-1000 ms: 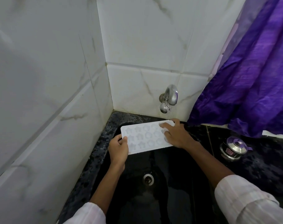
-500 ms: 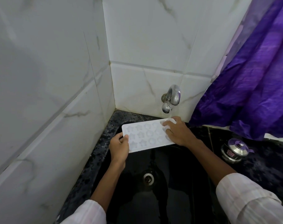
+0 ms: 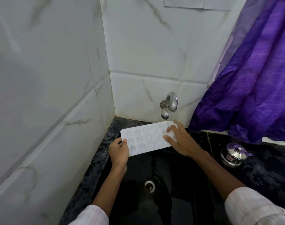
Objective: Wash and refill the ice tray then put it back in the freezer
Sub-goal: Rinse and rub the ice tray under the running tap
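A white ice tray (image 3: 146, 137) with star and round moulds is held level over the far end of a black sink (image 3: 179, 184). My left hand (image 3: 119, 151) grips its near left corner. My right hand (image 3: 181, 140) rests on the tray's right end, fingers spread over the moulds. A chrome tap (image 3: 169, 104) juts from the tiled wall just above the tray's far right corner, and a thin stream of water falls from it onto that corner by my fingers.
The sink's drain (image 3: 149, 185) lies below the tray. A small steel pot with a lid (image 3: 234, 154) stands on the dark counter at right. A purple curtain (image 3: 252, 78) hangs over the counter behind it. White marble tiles close the left and back.
Water now runs from the tap onto the tray's right corner. My right-hand fingers have spread and shifted slightly over the moulds. The left hand keeps its grip.
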